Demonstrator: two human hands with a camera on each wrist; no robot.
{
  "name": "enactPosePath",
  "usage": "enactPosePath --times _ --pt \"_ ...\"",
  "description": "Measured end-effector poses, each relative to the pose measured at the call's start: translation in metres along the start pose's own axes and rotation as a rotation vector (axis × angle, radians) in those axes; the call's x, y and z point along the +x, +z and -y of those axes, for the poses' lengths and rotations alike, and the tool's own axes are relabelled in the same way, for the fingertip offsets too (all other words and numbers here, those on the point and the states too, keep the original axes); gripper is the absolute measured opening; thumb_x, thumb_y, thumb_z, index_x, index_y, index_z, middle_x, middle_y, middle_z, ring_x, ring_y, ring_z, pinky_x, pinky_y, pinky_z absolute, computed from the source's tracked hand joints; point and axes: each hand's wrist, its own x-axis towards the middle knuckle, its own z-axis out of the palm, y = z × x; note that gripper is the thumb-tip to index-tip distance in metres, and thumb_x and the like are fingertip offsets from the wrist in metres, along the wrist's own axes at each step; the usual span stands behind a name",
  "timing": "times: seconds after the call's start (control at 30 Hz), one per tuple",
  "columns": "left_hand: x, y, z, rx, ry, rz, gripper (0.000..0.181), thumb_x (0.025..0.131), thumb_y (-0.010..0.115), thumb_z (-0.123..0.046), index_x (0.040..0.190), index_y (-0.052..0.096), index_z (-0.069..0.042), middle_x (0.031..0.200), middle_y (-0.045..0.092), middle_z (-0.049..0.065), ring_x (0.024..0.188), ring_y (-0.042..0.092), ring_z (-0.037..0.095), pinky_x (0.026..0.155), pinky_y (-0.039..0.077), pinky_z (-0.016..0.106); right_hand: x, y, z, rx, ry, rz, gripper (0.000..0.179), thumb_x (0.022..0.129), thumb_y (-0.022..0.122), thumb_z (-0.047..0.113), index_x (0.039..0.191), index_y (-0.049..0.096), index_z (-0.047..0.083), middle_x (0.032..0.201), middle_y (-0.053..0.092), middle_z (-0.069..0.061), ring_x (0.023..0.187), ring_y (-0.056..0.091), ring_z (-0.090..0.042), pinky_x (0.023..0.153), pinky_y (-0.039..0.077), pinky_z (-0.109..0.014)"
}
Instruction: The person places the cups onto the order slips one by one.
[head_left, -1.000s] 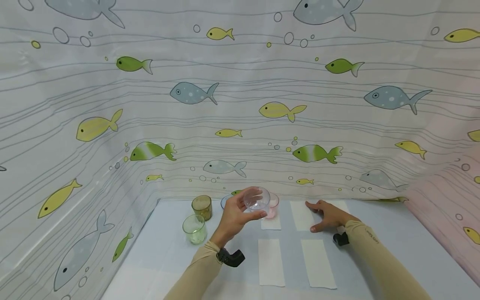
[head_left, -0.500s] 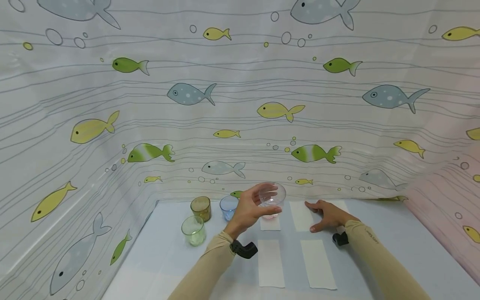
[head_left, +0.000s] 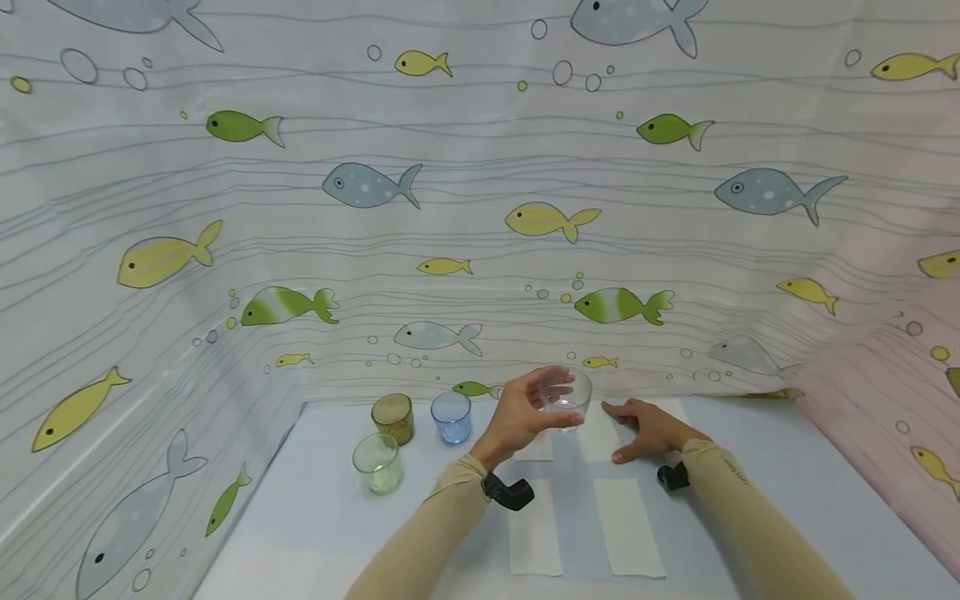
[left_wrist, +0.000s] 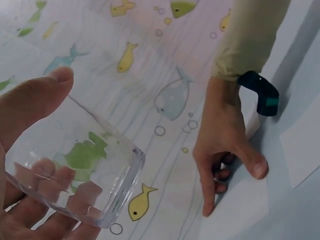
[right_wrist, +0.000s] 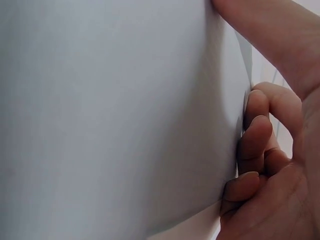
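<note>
My left hand (head_left: 521, 417) grips a clear glass (head_left: 566, 390) in the air above the back of the table, thumb on one side and fingers on the other. In the left wrist view the glass (left_wrist: 95, 165) is tilted, with its thick base to the right. My right hand (head_left: 651, 429) rests at a white rectangular sheet (head_left: 597, 440), index finger and thumb stretched towards its edges. Its other fingers (right_wrist: 255, 137) are bent against the surface in the right wrist view. A pink glass seen earlier is now hidden behind my left hand.
To the left stand an amber glass (head_left: 393, 418), a green glass (head_left: 378, 463) and a blue glass (head_left: 452, 417). Two more white sheets lie nearer, a left sheet (head_left: 535, 529) and a right sheet (head_left: 630, 529). A fish-patterned curtain (head_left: 360, 250) surrounds the table.
My left hand has carried the clear glass rightwards, past the pink glass, towards my right hand. The blue glass has come into full view. My right hand has stayed in place.
</note>
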Motion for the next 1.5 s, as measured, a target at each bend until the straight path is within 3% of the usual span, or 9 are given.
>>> enactPosePath --times 0.13,0.4,0.67,0.9,1.13,1.27,1.43,1.5 --pt "0.010 0.008 0.004 -0.011 0.010 -0.001 0.068 0.087 0.089 -0.014 0.148 0.059 -0.014 0.147 0.066 0.010 0.135 0.065 0.029 0.120 0.048 0.044 0.002 0.000 -0.001 -0.003 0.008 -0.007 0.111 0.069 0.099 0.047 0.160 0.047 0.012 0.120 0.061 -0.007 0.108 0.055 -0.022 0.105 0.050 -0.051" --pt "0.022 0.023 0.011 -0.036 -0.009 -0.005 0.068 0.088 0.088 -0.013 0.149 0.058 -0.013 0.144 0.068 0.003 0.138 0.062 0.036 0.117 0.050 0.037 0.002 0.002 -0.001 0.038 0.020 -0.020 0.110 0.067 0.101 0.046 0.157 0.051 0.007 0.122 0.062 -0.009 0.116 0.059 -0.028 0.113 0.047 -0.061" --pt "0.030 0.034 0.022 -0.034 -0.025 -0.023 0.067 0.088 0.088 -0.014 0.148 0.058 -0.014 0.143 0.069 0.002 0.136 0.063 0.035 0.114 0.053 0.037 0.002 0.000 -0.002 0.051 0.045 -0.004 0.105 0.068 0.100 0.045 0.152 0.055 0.000 0.121 0.061 -0.008 0.120 0.059 -0.030 0.113 0.047 -0.059" --pt "0.036 0.044 0.032 -0.031 -0.054 -0.039 0.071 0.085 0.091 -0.014 0.148 0.059 -0.014 0.145 0.068 0.006 0.136 0.063 0.035 0.109 0.054 0.033 0.005 -0.001 -0.002 0.061 0.074 0.001 0.102 0.066 0.101 0.045 0.147 0.059 0.000 0.121 0.061 -0.008 0.120 0.059 -0.031 0.115 0.045 -0.061" --pt "0.039 0.053 0.043 -0.029 -0.078 -0.050 0.071 0.085 0.091 -0.015 0.148 0.059 -0.012 0.147 0.066 0.012 0.134 0.064 0.031 0.112 0.053 0.036 0.005 0.001 -0.002 0.068 0.068 -0.002 0.086 0.066 0.102 0.043 0.136 0.068 0.006 0.118 0.060 -0.006 0.114 0.058 -0.027 0.113 0.046 -0.061" --pt "0.041 0.059 0.050 -0.018 -0.095 -0.064 0.068 0.083 0.093 -0.017 0.144 0.062 -0.016 0.144 0.068 0.008 0.131 0.067 0.027 0.113 0.053 0.038 0.004 0.001 -0.002 0.086 0.071 -0.014 0.082 0.065 0.103 0.042 0.131 0.068 0.008 0.127 0.062 -0.011 0.124 0.059 -0.035 0.117 0.044 -0.062" --pt "0.043 0.068 0.062 -0.046 -0.120 -0.078 0.067 0.081 0.094 -0.015 0.141 0.064 -0.019 0.140 0.071 0.005 0.132 0.065 0.031 0.116 0.051 0.044 0.004 0.002 -0.002 0.136 0.097 -0.022 0.096 0.063 0.104 0.042 0.140 0.060 0.005 0.149 0.058 -0.022 0.144 0.049 -0.046 0.123 0.036 -0.064" --pt "0.043 0.072 0.066 -0.055 -0.135 -0.087 0.066 0.081 0.094 -0.016 0.140 0.065 -0.020 0.140 0.070 0.005 0.132 0.064 0.033 0.116 0.051 0.044 0.004 0.003 -0.002 0.136 0.108 -0.026 0.096 0.062 0.104 0.043 0.138 0.059 0.005 0.149 0.058 -0.022 0.144 0.049 -0.045 0.123 0.036 -0.065"
